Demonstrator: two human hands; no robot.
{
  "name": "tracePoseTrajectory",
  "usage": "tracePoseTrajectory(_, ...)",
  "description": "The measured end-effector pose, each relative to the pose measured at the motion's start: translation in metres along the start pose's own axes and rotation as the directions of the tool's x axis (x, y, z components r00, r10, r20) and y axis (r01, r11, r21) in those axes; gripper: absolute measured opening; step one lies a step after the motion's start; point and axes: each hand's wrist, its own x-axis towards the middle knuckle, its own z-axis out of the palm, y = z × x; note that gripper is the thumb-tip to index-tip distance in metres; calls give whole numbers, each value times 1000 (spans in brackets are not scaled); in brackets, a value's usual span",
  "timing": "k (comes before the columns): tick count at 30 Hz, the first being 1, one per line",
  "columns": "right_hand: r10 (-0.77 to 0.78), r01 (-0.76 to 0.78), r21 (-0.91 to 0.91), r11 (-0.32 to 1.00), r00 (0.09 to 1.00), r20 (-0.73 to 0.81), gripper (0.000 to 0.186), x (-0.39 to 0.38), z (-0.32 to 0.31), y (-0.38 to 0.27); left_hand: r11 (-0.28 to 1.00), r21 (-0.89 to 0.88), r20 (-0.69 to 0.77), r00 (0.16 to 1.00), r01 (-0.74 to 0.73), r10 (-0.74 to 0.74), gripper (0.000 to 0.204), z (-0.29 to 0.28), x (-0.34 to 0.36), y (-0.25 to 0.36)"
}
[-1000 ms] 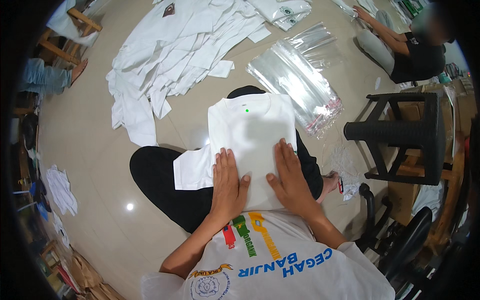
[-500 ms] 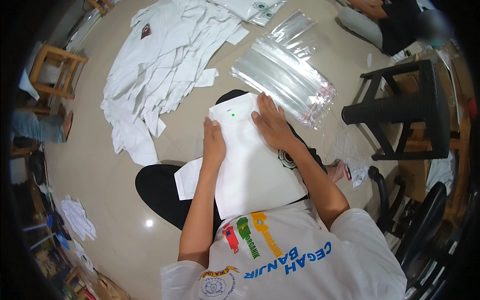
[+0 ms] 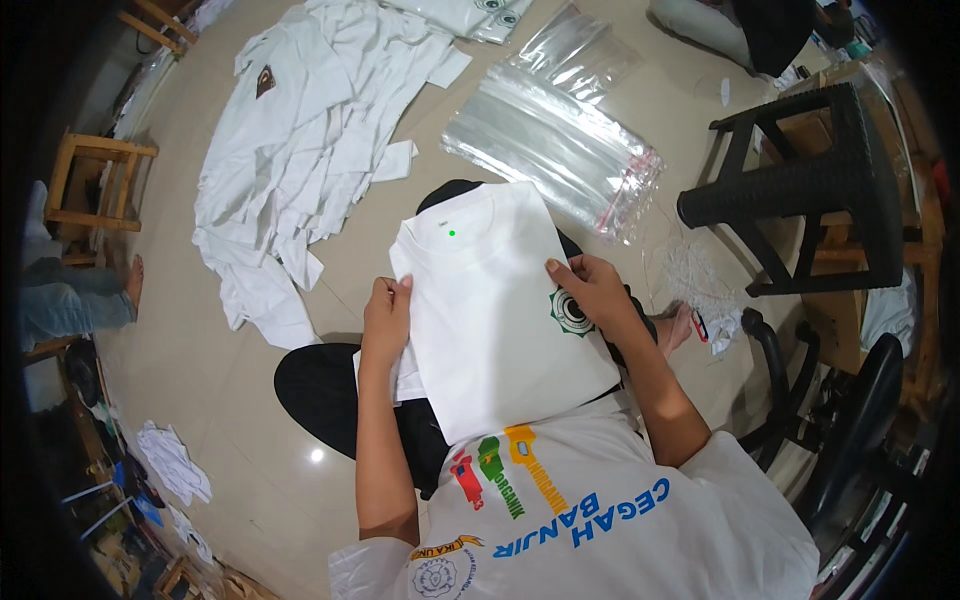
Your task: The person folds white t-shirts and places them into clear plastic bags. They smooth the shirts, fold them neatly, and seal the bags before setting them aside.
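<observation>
A folded white T-shirt (image 3: 480, 330) lies over my crossed legs, its round collar pointing away from me. A small green dot shows inside the collar, and a round green-and-black emblem sits on the right side of the chest. My left hand (image 3: 386, 315) pinches the shirt's left edge between thumb and fingers. On the opposite edge, beside the emblem, my right hand (image 3: 598, 288) grips the fabric with its thumb on top. Part of a sleeve shows under the left side, next to my left wrist.
Loose white shirts (image 3: 300, 130) are heaped at the far left. Clear plastic bags (image 3: 545, 140) lie ahead, with bagged shirts (image 3: 470, 18) behind them. A black stool (image 3: 790, 195) stands right, above a black chair (image 3: 850, 430). Another person's legs (image 3: 75, 300) show left; someone else (image 3: 710, 30) sits far right.
Both hands have come back toward me from beside the collar and now pinch the shirt's side edges. The shirt's collar end has spread wider, and the emblem is fully uncovered.
</observation>
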Motion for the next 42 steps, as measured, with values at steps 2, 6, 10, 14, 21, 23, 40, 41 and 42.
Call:
tracePoseTrajectory(2,78,-102,198,975,989,127,42,5,-8,0,974,218,59,997,-66,55,54,-17,-8,-1)
tracePoseTrajectory(6,117,-155,165,974,968,220,41,10,-17,-8,832,478,264,949,-283,171,61,-68,-31,-12)
tracePoseTrajectory(10,157,-259,316,913,936,315,50,10,-14,-13,885,375,348,927,-275,141,49,-121,-45,-8)
tracePoseTrajectory(14,130,-290,458,840,928,349,53,9,-8,-13,950,-313,410,905,19,117,26,-132,-55,5)
tracePoseTrajectory(21,87,-251,455,854,932,351,55,15,-6,-9,537,-784,550,750,313,367,42,-38,-71,66)
tracePoseTrajectory(23,88,-257,460,850,930,356,59,12,-8,-12,755,-653,391,879,58,271,44,-27,-60,43)
tracePoseTrajectory(40,-578,711,-615,341,674,459,58,-59,56,-52,959,92,-56,960,-267,273,66,80,-94,34)
tracePoseTrajectory(41,-566,704,-624,339,682,463,59,-60,55,-53,978,42,-74,976,-203,206,67,79,-91,31)
tracePoseTrajectory(42,-593,718,-597,358,668,449,58,-58,55,-52,989,-10,-88,986,-145,143,68,78,-84,28)
